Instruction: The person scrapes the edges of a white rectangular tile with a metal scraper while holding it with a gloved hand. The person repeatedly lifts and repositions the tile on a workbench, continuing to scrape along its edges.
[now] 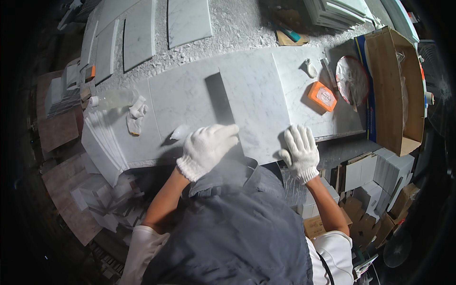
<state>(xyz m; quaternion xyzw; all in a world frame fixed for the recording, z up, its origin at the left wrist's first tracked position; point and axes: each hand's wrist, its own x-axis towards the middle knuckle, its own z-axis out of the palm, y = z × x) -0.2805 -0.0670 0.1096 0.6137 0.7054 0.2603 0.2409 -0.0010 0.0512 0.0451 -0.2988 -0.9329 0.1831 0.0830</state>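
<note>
A pale grey-veined marble tile (256,95) lies in front of me on other marble pieces, its left edge casting a dark shadow. My left hand (209,148), in a white knit glove, is at that edge, its fingers bunched together over it; the thumb is hidden. My right hand (301,152), gloved the same way, rests flat with fingers stretched out at the tile's near right corner. It grips nothing. A small translucent white piece (180,132) sits just left of my left hand.
An orange box (322,97), a round plastic-lined dish (352,80) and an open carton (392,90) stand to the right. Leftward are a crumpled glove (137,116), a clear bottle (116,99) and leaning tiles (104,142). More slabs (189,23) lie on rubble beyond.
</note>
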